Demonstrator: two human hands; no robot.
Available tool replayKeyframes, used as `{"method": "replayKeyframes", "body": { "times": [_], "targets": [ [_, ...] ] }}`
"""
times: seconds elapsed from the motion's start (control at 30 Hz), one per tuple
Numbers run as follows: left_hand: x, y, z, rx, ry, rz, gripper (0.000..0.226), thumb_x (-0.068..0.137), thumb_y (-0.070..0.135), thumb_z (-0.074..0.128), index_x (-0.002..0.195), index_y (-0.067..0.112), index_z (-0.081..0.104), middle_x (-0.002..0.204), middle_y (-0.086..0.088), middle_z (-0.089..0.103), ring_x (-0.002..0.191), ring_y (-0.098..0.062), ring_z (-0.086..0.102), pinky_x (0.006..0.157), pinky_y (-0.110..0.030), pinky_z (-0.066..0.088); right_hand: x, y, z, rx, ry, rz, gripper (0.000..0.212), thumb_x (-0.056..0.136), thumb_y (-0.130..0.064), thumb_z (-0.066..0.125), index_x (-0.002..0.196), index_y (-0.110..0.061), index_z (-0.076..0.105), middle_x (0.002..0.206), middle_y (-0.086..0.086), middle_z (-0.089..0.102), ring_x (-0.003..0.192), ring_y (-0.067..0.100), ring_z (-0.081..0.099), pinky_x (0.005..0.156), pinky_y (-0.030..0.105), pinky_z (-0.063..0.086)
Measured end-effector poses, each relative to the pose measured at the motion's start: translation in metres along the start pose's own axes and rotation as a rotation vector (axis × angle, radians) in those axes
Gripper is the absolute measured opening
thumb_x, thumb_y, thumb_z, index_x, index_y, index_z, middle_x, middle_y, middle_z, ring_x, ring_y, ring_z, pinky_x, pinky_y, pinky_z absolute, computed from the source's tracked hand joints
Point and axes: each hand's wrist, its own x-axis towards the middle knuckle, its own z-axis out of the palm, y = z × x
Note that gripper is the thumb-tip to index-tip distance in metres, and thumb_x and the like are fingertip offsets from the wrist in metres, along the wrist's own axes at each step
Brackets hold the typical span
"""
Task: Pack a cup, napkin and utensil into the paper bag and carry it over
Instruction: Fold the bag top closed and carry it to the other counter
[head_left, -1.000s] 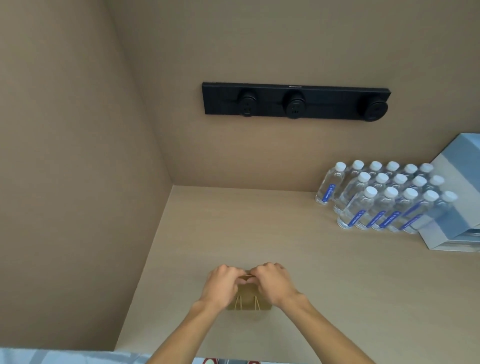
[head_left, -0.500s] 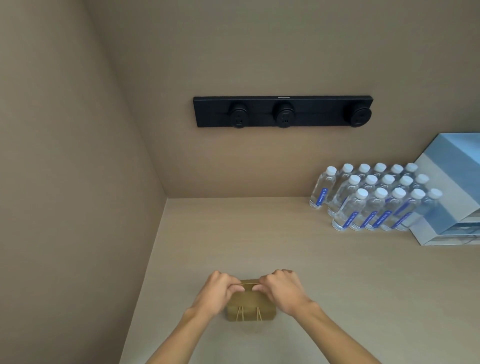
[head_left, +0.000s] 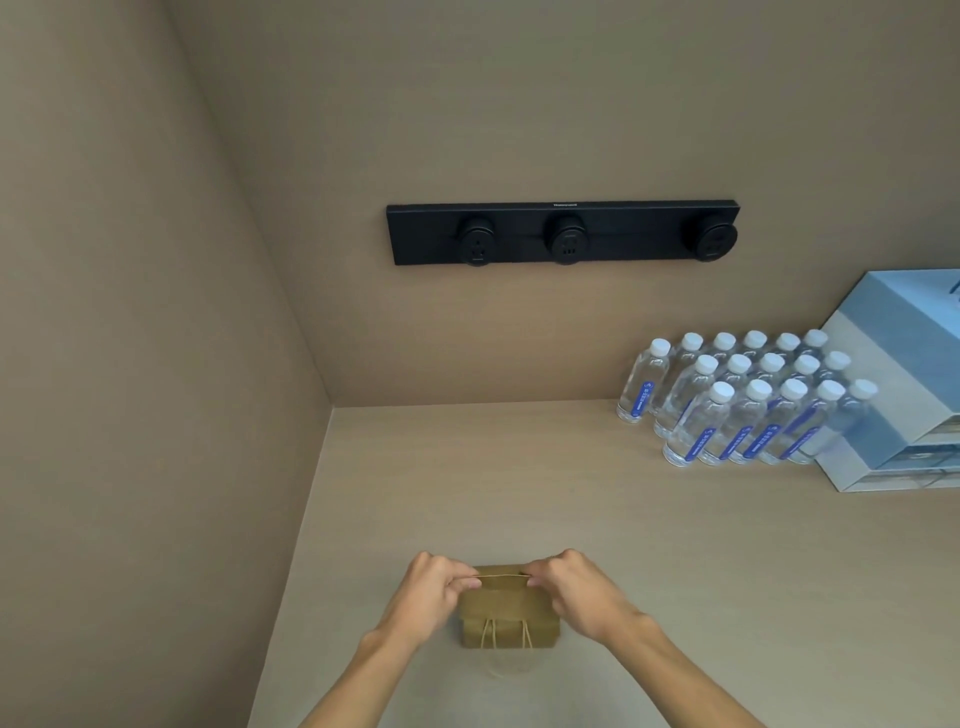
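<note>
A small brown paper bag (head_left: 509, 618) stands on the near part of a pale wooden desk (head_left: 649, 545), close to the left wall. Its top is folded shut, and one twine handle (head_left: 506, 636) hangs down its near face. A second twine handle (head_left: 503, 576) is stretched flat across the top of the bag between the person's two hands.

The left hand (head_left: 428, 592) is at the bag's upper left corner, its grip pinched on the left end of that stretched twine. The right hand (head_left: 576, 592) is at the upper right corner, pinched on the twine's right end. Both bare forearms reach in from the near edge.

At the far right of the desk, rows of clear water bottles (head_left: 748, 405) with white caps and blue labels stand together. Just right of them is a stack of light blue and white boxes (head_left: 904, 395). On the far wall, above the desk, a long black socket strip (head_left: 563, 234) carries three round outlets.
</note>
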Motion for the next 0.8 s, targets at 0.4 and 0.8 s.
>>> {"method": "replayKeyframes", "body": {
  "times": [0.4,0.8],
  "targets": [
    [0.004,0.003,-0.005,0.016,-0.034,0.048,0.023,0.092,0.023,0.067,0.107,0.009,0.076,0.113,-0.007,0.076,0.109,-0.015,0.069,0.094,-0.014,0.046,-0.006,0.010,-0.002,-0.051,0.043,0.000,0.023,0.093,-0.005,0.046,0.094,-0.022,0.063,0.088,0.008,0.072,0.088,0.031,0.064,0.062,0.030,0.036],
    [0.000,0.009,-0.006,0.096,0.031,0.170,0.037,0.096,0.051,0.042,0.109,0.028,0.069,0.108,0.011,0.072,0.105,-0.004,0.060,0.095,-0.030,0.049,-0.009,0.008,-0.005,0.099,0.110,-0.040,0.032,0.103,-0.037,0.039,0.118,-0.024,0.064,0.112,-0.003,0.071,0.111,0.013,0.056,0.091,0.028,0.048]
  ]
}}
